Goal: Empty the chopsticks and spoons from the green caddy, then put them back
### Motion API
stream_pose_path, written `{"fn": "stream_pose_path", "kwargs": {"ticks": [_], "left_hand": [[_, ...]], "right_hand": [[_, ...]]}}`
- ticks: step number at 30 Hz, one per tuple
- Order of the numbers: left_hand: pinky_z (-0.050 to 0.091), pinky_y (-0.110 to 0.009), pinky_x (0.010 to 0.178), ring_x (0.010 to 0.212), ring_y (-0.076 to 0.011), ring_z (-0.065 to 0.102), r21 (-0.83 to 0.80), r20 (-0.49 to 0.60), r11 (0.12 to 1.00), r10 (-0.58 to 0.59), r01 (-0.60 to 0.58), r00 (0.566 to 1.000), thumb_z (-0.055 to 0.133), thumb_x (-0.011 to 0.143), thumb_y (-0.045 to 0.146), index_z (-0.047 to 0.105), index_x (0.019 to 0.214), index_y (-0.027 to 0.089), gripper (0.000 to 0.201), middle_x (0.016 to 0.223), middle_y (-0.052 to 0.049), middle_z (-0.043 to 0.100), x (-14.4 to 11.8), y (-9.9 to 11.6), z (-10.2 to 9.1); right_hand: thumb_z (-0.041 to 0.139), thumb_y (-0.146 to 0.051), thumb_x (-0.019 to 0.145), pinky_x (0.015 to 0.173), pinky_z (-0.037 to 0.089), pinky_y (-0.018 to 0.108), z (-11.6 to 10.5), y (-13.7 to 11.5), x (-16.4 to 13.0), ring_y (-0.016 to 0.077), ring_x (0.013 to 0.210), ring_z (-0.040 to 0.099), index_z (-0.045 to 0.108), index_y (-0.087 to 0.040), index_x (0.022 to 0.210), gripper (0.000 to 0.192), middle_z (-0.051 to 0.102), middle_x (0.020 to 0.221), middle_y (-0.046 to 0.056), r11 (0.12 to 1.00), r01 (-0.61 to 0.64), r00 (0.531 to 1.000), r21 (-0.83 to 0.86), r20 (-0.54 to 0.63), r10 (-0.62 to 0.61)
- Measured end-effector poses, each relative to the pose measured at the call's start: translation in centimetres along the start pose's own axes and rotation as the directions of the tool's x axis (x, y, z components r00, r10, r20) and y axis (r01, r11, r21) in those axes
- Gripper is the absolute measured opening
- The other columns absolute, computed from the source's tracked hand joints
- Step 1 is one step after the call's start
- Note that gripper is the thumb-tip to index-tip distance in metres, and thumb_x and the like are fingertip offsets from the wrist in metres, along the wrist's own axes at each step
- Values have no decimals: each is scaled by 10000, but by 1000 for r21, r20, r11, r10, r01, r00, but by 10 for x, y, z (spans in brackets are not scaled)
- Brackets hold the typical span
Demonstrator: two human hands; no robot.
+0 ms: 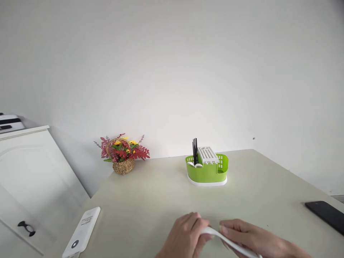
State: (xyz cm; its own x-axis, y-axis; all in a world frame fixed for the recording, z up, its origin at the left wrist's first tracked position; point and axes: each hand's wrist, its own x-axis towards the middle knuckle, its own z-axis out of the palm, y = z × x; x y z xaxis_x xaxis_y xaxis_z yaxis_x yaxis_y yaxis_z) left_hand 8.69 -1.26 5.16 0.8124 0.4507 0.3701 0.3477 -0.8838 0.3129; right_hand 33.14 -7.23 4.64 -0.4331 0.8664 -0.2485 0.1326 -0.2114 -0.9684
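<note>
White utensil: a slim white item (231,243), possibly a spoon or a handle, lies low in the view near the front edge of the table, running from between the two hands down toward the right; its exact kind cannot be told.
Left hand: the left hand (185,236) sits just left of the white item, fingers curled around its upper end in a light grasp.
Right hand: the right hand (247,238) rests just right of it, fingers bent over the item's middle, pinching it from above; the forearm leads off the lower right corner.
Table: a pale greenish table (161,200) carries everything, set against a plain white wall.
Green caddy: a bright green cutlery holder (206,172) on a white base stands well behind the hands, near the far edge.
Caddy contents: dark upright chopsticks (195,150), a white slotted rack (208,154) and small white spoon bowls show at its top.
Flower basket: a woven basket of red and yellow flowers (123,154) stands at the far left corner.
White device: a long white flat gadget (82,231) lies at the left edge.
Black phone: a dark flat phone (326,214) lies at the right edge.
Cabinet: a white cupboard (29,186) with a black handle stands left of the table.
</note>
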Motion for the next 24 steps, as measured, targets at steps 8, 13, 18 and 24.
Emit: {"fn": "stream_pose_path", "kwargs": {"ticks": [8, 13, 18, 24], "left_hand": [[486, -271, 716, 733, -178, 648, 7, -421, 917, -358, 398, 833, 302, 1069, 465, 608, 1092, 238, 381, 859, -20, 693, 44, -46, -93], [487, -291, 746, 870, -223, 710, 177, -449, 848, -383, 500, 808, 380, 1053, 437, 595, 1089, 214, 312, 1021, -72, 747, 93, -80, -105], [480, -281, 762, 950, -228, 712, 344, -300, 763, -462, 547, 834, 401, 1056, 436, 632, 1093, 221, 317, 1070, -81, 758, 136, -97, -96], [500, -307, 780, 997, -269, 711, 390, -178, 733, -533, 557, 827, 515, 1007, 440, 700, 1068, 210, 302, 1079, -114, 766, 170, -113, -92]], "right_hand": [[522, -794, 799, 577, 461, 299, -88, 74, 6, 114, 545, 395, 566, -232, 820, 564, 372, 662, -67, 993, 35, 832, -110, -547, -90], [403, -697, 893, 502, 440, 300, -103, 119, -4, 140, 517, 388, 554, -256, 820, 472, 378, 618, -55, 973, -68, 721, -222, -685, -106], [372, -611, 953, 639, 460, 315, -100, 117, -7, 190, 653, 524, 562, -278, 867, 393, 583, 713, -11, 889, -133, 718, -438, -661, -218], [364, -579, 970, 669, 433, 301, -100, 116, -7, 208, 688, 543, 582, -285, 855, 384, 609, 717, -5, 867, -146, 709, -477, -661, -245]]}}
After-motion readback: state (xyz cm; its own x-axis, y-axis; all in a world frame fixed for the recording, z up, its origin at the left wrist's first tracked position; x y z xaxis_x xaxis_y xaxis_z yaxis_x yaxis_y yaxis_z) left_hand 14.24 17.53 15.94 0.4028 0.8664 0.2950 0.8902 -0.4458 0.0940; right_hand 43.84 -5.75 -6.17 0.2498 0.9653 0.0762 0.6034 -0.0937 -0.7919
